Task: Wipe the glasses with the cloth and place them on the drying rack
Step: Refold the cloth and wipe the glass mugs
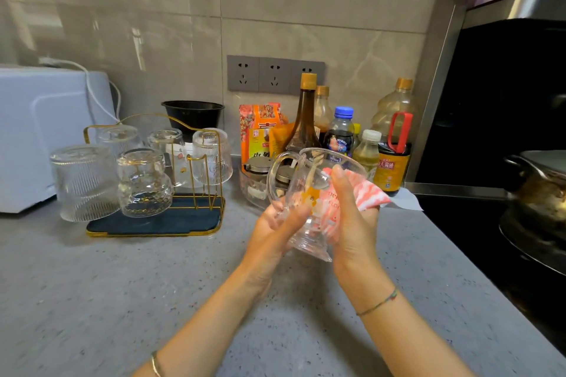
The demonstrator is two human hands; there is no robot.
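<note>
1. Nearest, the grey counter [122, 300] is crossed by both forearms, reaching in from 6 o'clock.
2. Mid-frame, a glass mug [301, 190] is held tilted above the counter, its handle turned to 10 o'clock.
3. The mug's lower body is gripped by the left hand [272, 226], fingers curled round it.
4. A pink cloth [372, 194] is clutched in the right hand [352, 223] and pressed to the mug's side.
5. At 9 o'clock of the mug, well apart, the rack [171, 220] is loaded with five upturned glasses [144, 184].
6. At 12 o'clock, bottles [306, 119] are lined up behind the mug, under the wall sockets [274, 73].
7. A pot [539, 180] is glimpsed at 3 o'clock.
</note>
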